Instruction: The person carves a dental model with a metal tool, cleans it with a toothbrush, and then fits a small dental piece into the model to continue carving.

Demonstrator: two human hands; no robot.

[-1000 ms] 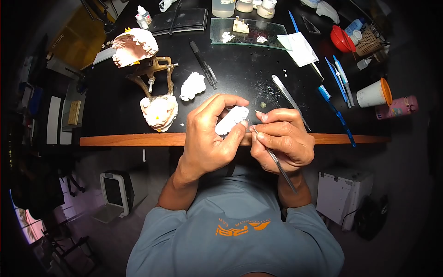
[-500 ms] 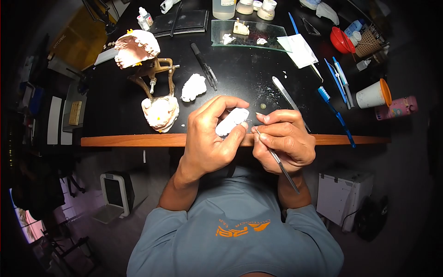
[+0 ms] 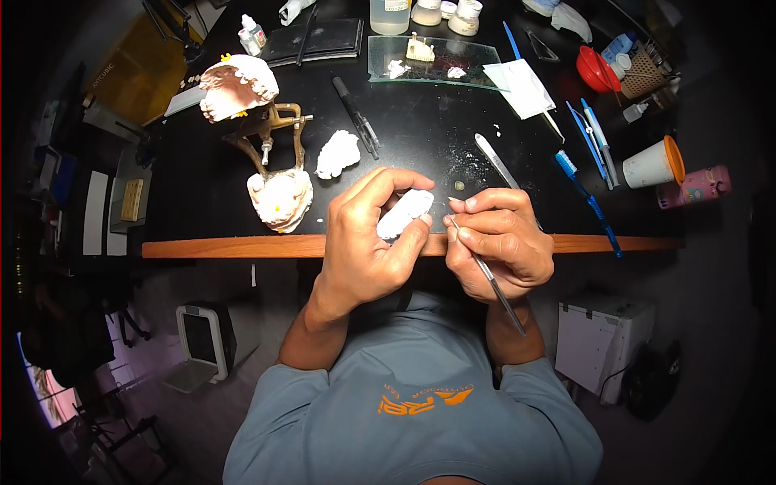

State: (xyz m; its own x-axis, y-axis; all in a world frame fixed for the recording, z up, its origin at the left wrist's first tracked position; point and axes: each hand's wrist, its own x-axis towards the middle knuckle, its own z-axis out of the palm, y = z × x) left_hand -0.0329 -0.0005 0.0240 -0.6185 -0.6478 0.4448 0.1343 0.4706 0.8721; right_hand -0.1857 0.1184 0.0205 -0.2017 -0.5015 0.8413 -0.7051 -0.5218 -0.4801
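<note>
My left hand (image 3: 368, 230) is closed around a white plaster dental cast piece (image 3: 404, 214), fingers behind it and thumb along its near right side. Held pen-like in my right hand (image 3: 505, 242) is a slim metal hand instrument (image 3: 495, 284), its handle slanting down toward my forearm. The instrument's working tip is too fine to make out, and a small gap separates my right fingertips from the cast. Just beyond them on the black table lies a small yellowish round piece (image 3: 460, 186). Another lumpy white plaster piece (image 3: 338, 153) rests left of my hands.
An articulator (image 3: 279, 133) with two dental casts stands at left. Beyond my hands are a black pen (image 3: 356, 117), a metal knife (image 3: 495, 160) and a glass slab (image 3: 436, 69). A blue toothbrush (image 3: 588, 198) and a white cup (image 3: 647, 168) are at right. The wooden edge (image 3: 234, 247) runs nearest me.
My right hand and the instrument have shifted slightly right, away from the cast. My left hand keeps its hold on the plaster piece almost unmoved.
</note>
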